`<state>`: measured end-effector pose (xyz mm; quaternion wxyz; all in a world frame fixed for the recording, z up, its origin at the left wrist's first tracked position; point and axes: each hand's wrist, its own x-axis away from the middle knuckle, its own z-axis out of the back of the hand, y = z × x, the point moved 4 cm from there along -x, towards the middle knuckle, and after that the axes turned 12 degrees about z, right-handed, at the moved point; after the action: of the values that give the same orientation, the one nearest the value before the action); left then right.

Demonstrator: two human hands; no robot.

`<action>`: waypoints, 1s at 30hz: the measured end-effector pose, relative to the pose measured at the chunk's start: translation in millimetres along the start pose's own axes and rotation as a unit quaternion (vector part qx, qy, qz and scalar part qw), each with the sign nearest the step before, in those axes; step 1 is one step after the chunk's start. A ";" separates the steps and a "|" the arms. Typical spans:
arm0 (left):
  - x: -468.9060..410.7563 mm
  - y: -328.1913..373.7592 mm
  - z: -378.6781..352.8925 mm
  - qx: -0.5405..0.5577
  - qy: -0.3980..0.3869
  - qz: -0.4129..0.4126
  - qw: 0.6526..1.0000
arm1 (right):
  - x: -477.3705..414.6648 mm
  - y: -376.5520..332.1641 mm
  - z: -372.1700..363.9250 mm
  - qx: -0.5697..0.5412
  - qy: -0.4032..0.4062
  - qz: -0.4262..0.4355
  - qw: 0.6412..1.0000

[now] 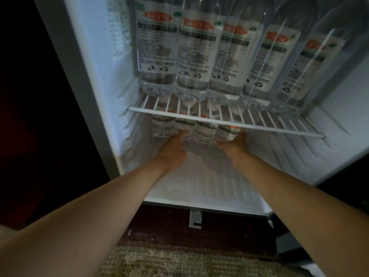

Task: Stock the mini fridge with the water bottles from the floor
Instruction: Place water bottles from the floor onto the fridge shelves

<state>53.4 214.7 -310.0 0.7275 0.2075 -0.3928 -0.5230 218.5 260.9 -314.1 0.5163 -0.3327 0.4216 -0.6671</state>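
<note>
Now both hands are deep in the fridge (95, 80), under the wire shelf (225, 124). Left fingers (182, 133) are stretched out straight, tips touching the second bottle (183, 125) of the lower row, nothing gripped. Right hand (234, 143), at about 1 o'clock from the left hand (172, 151), has its palm against the end bottle (226, 132); its fingers run behind that bottle, so whether they wrap it I cannot tell. Four bottles stand side by side down there, their tops hidden by the shelf's front bar, the row sitting left of centre. Above, at 12 o'clock, five more bottles (194, 56) fill the shelf in a tight line, labels facing out. Both bare forearms reach in from 7 and 5 o'clock. Down at 6 o'clock, carpet (179, 262) lies before the fridge, with a white bracket (194, 219) just beneath its lower edge.
</note>
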 end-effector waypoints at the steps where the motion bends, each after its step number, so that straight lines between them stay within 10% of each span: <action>1: 5.3 0.4 0.6 0.005 -0.001 0.004 1.000 | 3.8 4.6 -1.1 0.021 -0.012 -0.025 0.999; 17: 295.2 -20.3 135.6 0.088 0.116 0.125 0.981 | 278.5 -189.7 26.7 -0.015 -0.298 0.081 0.951; 30: 607.7 -195.2 189.6 0.121 0.249 0.232 0.932 | 611.0 -238.6 19.4 -0.040 -0.452 0.213 0.865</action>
<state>-124.9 -397.7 -119.0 0.8726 0.3206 -0.2962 -0.2192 -12.0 -309.1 -84.5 0.7661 -0.5202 0.2289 -0.3000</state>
